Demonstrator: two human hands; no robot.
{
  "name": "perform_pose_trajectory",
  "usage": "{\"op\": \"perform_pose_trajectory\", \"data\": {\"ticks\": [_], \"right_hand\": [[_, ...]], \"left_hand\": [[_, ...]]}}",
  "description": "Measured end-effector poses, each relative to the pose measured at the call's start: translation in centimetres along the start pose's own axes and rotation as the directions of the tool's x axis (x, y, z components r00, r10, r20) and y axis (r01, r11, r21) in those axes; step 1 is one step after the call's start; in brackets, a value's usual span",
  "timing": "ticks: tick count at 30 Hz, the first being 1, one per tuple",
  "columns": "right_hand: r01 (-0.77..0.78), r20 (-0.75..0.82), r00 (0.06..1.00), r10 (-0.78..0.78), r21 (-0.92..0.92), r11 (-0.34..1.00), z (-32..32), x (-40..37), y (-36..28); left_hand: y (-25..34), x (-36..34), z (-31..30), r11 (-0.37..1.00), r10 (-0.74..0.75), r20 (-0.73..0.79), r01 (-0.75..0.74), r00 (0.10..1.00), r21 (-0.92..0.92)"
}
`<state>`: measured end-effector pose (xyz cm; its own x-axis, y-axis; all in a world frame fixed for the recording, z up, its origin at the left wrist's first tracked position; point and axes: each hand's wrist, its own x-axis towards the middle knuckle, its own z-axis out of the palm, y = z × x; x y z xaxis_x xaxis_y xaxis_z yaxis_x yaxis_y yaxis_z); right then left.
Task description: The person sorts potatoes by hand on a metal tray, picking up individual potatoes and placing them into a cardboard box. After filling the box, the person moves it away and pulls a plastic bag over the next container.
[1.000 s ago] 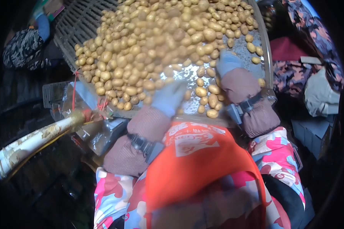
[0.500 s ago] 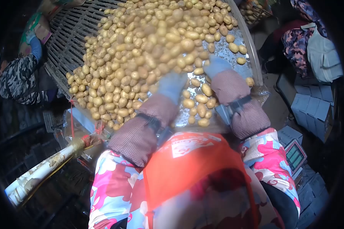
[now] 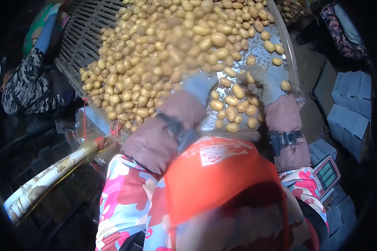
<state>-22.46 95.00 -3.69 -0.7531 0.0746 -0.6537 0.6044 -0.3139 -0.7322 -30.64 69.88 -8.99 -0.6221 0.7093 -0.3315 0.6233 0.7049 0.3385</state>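
A large heap of yellow potatoes (image 3: 146, 62) covers the metal sorting table (image 3: 272, 54). My left hand (image 3: 200, 85), in a blue-grey glove, is at the near edge of the heap; motion blurs it and its fingers cannot be made out. My right hand (image 3: 264, 83), in a grey glove, is curled at the right side of the table, with a potato (image 3: 250, 77) at its fingers. Between my hands lies a small group of loose potatoes (image 3: 231, 100).
Dark slats (image 3: 88, 31) form the table's left part. A person in camouflage sleeves (image 3: 25, 88) is at the left, another (image 3: 343, 33) at the upper right. A white pipe (image 3: 50, 180), pale boxes (image 3: 352, 121) and a device with a screen (image 3: 326, 175) surround the table.
My right hand has moved right and slightly nearer, and its fingers are now curled. My left hand remains blurred at the heap's edge. The camera view has shifted a little.
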Motion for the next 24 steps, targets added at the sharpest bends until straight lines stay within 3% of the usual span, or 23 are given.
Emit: {"op": "perform_pose_trajectory", "data": {"ticks": [3,6,8,9,10,12,13,14,15,16,17,20,23,24], "right_hand": [[0.119,0.132,0.986,-0.103,-0.123,0.985,0.0,0.7,3.6],[0.453,0.280,0.890,-0.360,-0.446,0.772,0.9,-1.7,3.3],[0.499,0.332,0.861,-0.386,-0.400,0.769,0.7,-1.1,3.6],[0.517,0.361,0.845,-0.395,-0.363,0.775,0.3,-0.5,4.0],[0.357,0.312,0.918,-0.245,-0.382,0.852,1.1,0.8,3.2],[0.001,0.200,0.976,0.085,-0.396,0.918,3.5,2.2,1.6],[0.187,0.175,0.979,-0.102,-0.586,0.789,5.4,1.7,1.4],[0.363,0.275,0.930,-0.242,-0.788,0.498,6.2,2.2,2.1],[0.474,0.413,0.848,-0.332,-0.871,0.127,6.9,3.6,3.3],[0.501,0.566,0.744,-0.356,-0.824,-0.264,7.8,4.9,4.4],[0.454,0.556,0.800,-0.225,-0.807,-0.378,8.6,6.1,5.4],[0.366,0.464,0.881,-0.090,-0.790,-0.492,11.4,5.8,6.2],[0.292,0.335,0.933,-0.131,-0.918,-0.267,11.7,6.1,5.7],[0.259,0.286,0.949,-0.136,-0.948,-0.184,11.7,6.2,5.7]], "left_hand": [[0.7,-4.3,0.7,0.898,-0.105,0.025,0.106,0.994,-0.427],[1.0,-7.9,1.0,0.812,-0.210,0.063,0.210,0.976,-0.545],[1.5,-10.7,0.4,0.719,-0.264,0.167,0.309,0.950,-0.623],[1.3,-11.5,0.7,0.727,-0.258,0.150,0.294,0.954,-0.621],[1.1,-12.4,1.1,0.734,-0.253,0.133,0.280,0.958,-0.618],[0.3,-13.6,4.2,0.854,-0.168,-0.058,0.116,0.984,-0.508],[0.6,-13.8,3.7,0.836,-0.218,-0.059,0.155,0.974,-0.527],[1.1,-14.1,3.1,0.816,-0.268,-0.057,0.195,0.962,-0.544],[1.4,-14.2,2.4,0.794,-0.317,-0.056,0.233,0.947,-0.561],[1.5,-14.0,1.9,0.818,-0.318,-0.069,0.237,0.946,-0.524],[1.4,-13.5,1.6,0.840,-0.317,-0.079,0.241,0.945,-0.487],[1.1,-11.0,2.4,0.936,-0.201,-0.128,0.152,0.971,-0.317],[1.7,-9.4,2.4,0.982,-0.143,-0.235,0.109,0.961,-0.155],[2.2,-8.7,1.4,0.979,-0.176,-0.158,0.157,0.971,-0.130]]}}
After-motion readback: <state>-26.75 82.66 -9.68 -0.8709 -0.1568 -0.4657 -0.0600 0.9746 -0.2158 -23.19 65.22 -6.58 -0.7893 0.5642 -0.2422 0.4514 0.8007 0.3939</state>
